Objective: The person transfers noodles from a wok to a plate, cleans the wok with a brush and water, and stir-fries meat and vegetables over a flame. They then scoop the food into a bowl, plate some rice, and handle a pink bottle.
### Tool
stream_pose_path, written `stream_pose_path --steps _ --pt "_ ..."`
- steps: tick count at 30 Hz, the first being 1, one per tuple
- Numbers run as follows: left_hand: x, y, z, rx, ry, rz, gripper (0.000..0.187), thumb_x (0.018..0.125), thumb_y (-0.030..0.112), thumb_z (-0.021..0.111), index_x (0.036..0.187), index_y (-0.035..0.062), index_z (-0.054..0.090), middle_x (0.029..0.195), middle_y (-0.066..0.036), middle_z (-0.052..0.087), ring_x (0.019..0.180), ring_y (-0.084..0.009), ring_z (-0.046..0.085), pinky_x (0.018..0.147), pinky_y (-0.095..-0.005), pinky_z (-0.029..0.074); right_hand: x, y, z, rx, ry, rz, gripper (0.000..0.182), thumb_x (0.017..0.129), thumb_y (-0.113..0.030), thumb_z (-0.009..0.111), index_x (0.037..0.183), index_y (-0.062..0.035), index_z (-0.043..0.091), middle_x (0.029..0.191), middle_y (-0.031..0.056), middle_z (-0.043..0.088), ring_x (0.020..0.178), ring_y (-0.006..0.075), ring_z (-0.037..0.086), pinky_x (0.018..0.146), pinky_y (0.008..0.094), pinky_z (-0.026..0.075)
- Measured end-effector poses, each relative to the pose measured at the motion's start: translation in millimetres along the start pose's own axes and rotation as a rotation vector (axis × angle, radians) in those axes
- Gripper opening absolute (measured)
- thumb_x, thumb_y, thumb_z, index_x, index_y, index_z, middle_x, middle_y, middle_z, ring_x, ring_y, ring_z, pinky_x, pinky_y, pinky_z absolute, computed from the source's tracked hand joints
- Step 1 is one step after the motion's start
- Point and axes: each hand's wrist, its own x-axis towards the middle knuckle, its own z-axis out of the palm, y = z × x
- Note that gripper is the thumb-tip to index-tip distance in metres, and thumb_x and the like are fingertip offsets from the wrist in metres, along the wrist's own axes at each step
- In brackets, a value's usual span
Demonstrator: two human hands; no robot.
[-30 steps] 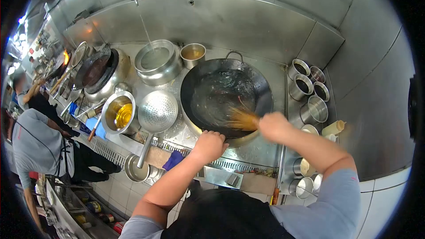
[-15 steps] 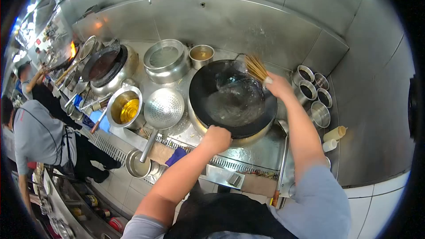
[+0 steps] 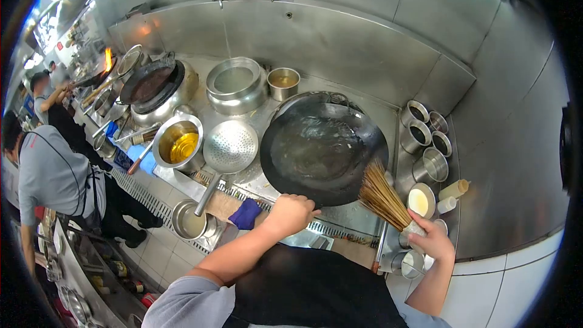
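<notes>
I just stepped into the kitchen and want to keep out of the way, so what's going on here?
The person's left hand grips the near rim of a big wok, its inside wet. The right hand holds a bamboo brush at the wok's right edge. On the left, a co-worker stands, turned away.

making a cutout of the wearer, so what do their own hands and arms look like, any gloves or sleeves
Left hand and right hand are bare, with no gloves or watch visible. Short, light grey-blue sleeves leave the forearms uncovered.
</notes>
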Motion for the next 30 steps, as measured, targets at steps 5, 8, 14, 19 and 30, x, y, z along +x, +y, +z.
stream_pose_path --steps 5,8,14,19,30 --pt "10 -8 -8 -0.051 0.114 -0.02 0.035 0.079 0.036 0.067 0.063 0.0058 0.059 0.065 -0.012 0.061 0.064 -0.0323 0.062 0.06 -0.0423 0.049 -14 17 10 0.2 0.085 -0.076 0.068 0.078 0.002 0.065 0.142 -0.0076 0.041 0.133 0.0071 0.053 0.119 0.0116 0.047 0.101 0.0256 0.034" --pt "18 -11 -23 -0.066 0.139 -0.058 0.037 0.078 0.037 0.068 0.063 0.0045 0.059 0.067 -0.014 0.062 0.065 -0.0339 0.062 0.059 -0.0429 0.049 -16 7 12 0.242 0.13 -0.124 0.068 0.078 0.004 0.064 0.141 -0.0045 0.04 0.133 0.0077 0.053 0.12 0.0128 0.047 0.103 0.0261 0.033" --pt "31 -20 -48 -0.18 0.238 -0.219 0.038 0.078 0.038 0.07 0.064 0.003 0.06 0.069 -0.015 0.061 0.069 -0.0361 0.062 0.06 -0.0451 0.048 -18 5 12 0.29 0.162 -0.174 0.067 0.078 0.005 0.063 0.14 -0.0025 0.041 0.13 0.0082 0.053 0.118 0.0131 0.048 0.102 0.027 0.034" --pt "51 -31 -72 -0.4 0.282 -0.419 0.041 0.08 0.037 0.072 0.07 -0.0014 0.062 0.065 -0.02 0.059 0.061 -0.0388 0.058 0.057 -0.0415 0.046 -18 22 16 0.272 0.18 -0.151 0.067 0.078 0.005 0.063 0.141 -0.004 0.041 0.127 0.0062 0.055 0.115 0.0125 0.049 0.101 0.0268 0.035" --pt "122 -93 -139 -0.809 0.531 -0.651 0.039 0.082 0.03 0.071 0.092 -0.0073 0.067 0.079 -0.013 0.068 0.07 -0.0156 0.06 0.068 -0.0307 0.047 -3 115 164 -0.159 0.387 0.04 0.075 0.085 -0.022 0.061 0.148 -0.006 0.023 0.117 0.0279 0.058 0.102 0.0342 0.062 0.083 0.038 0.048"
